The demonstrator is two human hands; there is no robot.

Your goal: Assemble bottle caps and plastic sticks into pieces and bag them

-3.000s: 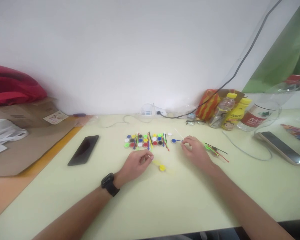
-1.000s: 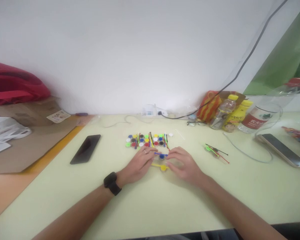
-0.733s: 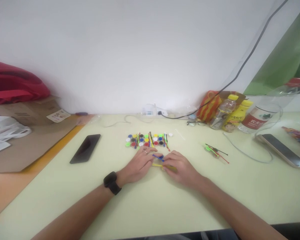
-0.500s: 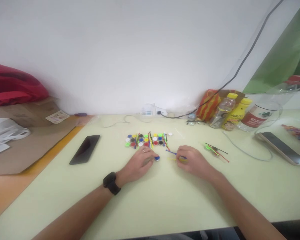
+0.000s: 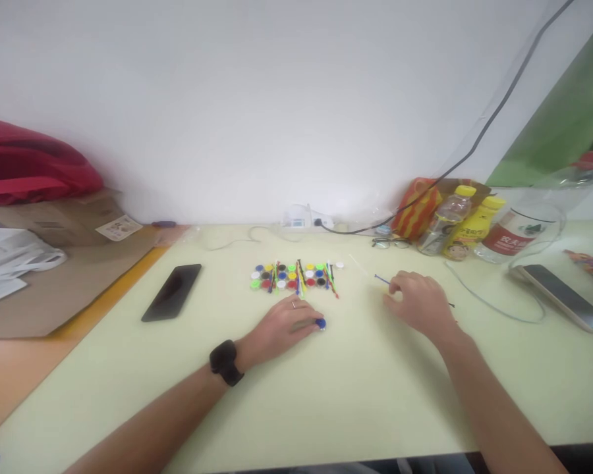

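Observation:
My left hand [image 5: 282, 329], with a ring and a black watch on its wrist, rests on the table. Its thumb and fingertips are closed on a small round blue cap [image 5: 321, 323]. My right hand [image 5: 420, 301] is to the right, pinching a thin blue stick [image 5: 382, 279] whose end points left. Beneath and behind that hand lie other thin sticks, mostly hidden; one dark tip [image 5: 451, 305] shows. Beyond my left hand are rows of coloured caps [image 5: 282, 276], with bundles of coloured sticks [image 5: 300, 276] between them. A white cap [image 5: 339, 266] sits at their right end.
A black phone [image 5: 172, 292] lies at left, near cardboard [image 5: 74, 276] and a red bag [image 5: 34, 164]. At the back right stand bottles [image 5: 474, 227] and a striped bag [image 5: 415, 207]. Another phone [image 5: 558, 296] and a cable [image 5: 494, 313] are at right.
My right hand has moved right with the blue stick, now covering most of the loose sticks there. The yellow stick near it is out of sight. My left hand and blue cap shifted slightly nearer.

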